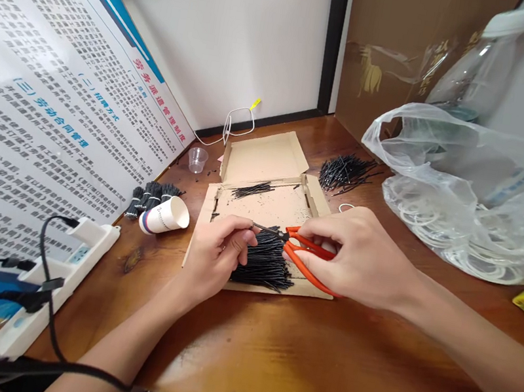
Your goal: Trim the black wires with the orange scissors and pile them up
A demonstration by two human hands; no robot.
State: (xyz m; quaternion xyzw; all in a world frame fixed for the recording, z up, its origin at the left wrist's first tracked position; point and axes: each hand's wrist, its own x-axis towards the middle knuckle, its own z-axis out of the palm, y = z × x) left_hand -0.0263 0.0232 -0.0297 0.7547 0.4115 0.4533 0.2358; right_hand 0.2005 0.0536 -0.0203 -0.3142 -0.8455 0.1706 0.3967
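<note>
Over an open cardboard box (309, 290), my right hand (357, 254) grips a pair of scissors (310, 251) with orange-red handles. Its dark blades point left, toward my left hand (218, 252). The fingers of that hand pinch a thin black piece of wire or tubing (260, 227), whose end meets the blade tips. Whether the blades are closed on it is too small to tell. Beneath both hands lies a thick pile of black strands (264, 262) in the box. A smaller bunch of black strands (253, 190) rests farther back in it, among dark crumbs.
On the wooden table (266, 356) a paper cup (166, 216) lies tipped beside tied black bundles (155, 196). Nearby stands a small clear cup (197, 160). Another black heap (348, 173) is behind the box. A plastic bag (468, 215) holds white coils; a power strip (59, 283) is left.
</note>
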